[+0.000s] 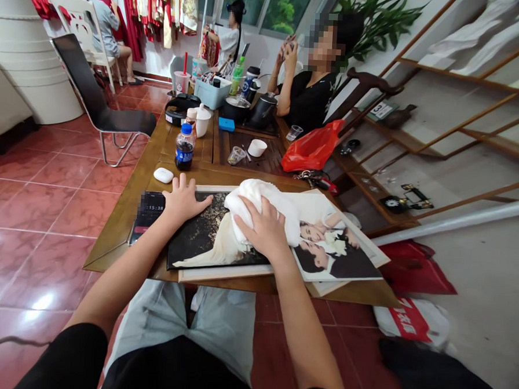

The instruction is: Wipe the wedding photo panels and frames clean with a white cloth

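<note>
The hands are spread, the left hand (183, 201) flat at the corner of a dark wedding photo panel (209, 229), the right hand (262, 229) pressing a bunched white cloth (252, 203) onto it, with a second framed wedding photo (339, 251) beside it on the table (117, 251).

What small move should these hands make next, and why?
Probably slide the white cloth across the dark wedding picture with the right hand: that hand is pressing the cloth onto it, while the left hand seems to steady the picture's edge.
</note>
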A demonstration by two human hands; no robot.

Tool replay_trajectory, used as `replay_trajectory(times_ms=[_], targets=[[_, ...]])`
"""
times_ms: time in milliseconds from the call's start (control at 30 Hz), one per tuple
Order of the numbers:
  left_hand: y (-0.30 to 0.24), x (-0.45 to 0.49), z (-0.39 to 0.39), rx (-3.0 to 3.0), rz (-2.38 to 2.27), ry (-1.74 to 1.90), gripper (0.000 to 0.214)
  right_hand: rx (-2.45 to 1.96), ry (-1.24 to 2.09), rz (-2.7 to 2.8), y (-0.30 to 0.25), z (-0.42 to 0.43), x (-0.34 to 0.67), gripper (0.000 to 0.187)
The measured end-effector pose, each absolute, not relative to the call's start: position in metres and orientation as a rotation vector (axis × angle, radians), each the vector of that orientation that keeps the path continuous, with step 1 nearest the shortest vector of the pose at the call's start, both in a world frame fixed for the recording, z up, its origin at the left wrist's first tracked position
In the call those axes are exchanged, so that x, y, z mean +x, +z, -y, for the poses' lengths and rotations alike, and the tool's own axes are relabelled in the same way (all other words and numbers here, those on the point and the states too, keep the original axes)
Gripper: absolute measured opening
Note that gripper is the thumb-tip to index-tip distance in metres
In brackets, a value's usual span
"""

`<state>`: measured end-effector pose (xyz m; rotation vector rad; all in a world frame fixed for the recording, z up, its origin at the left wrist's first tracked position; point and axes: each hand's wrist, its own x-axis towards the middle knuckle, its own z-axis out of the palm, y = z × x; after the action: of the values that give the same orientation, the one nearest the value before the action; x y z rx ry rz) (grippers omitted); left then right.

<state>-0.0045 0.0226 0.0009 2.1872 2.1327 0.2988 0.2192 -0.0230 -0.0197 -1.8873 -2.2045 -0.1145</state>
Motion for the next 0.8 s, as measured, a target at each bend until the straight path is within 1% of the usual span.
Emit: replay_trajectory(times_ms=[267,567,700,800], targets=[[0.002,0.001,-0.016,2.224,-2.254,0.339,0.068,-1.907,-0.080,2.202,-0.017,0.024,0.219,0.058],[-0.006,-0.002,-0.022,2.305,-2.178,0.325,0.063,-1.892,-0.132,2.194,-0.021,0.023,0.219,0.058],[-0.005,-0.001,-0.023,2.397,-2.086,0.313,0.054,-1.844,-0.163,2.189,-0.022,0.027,0.219,0.057],[-0.003,0.000,-0.023,2.391,-2.073,0.296,0.053,-1.779,-0.161,2.208,-0.023,0.038,0.219,0.054]])
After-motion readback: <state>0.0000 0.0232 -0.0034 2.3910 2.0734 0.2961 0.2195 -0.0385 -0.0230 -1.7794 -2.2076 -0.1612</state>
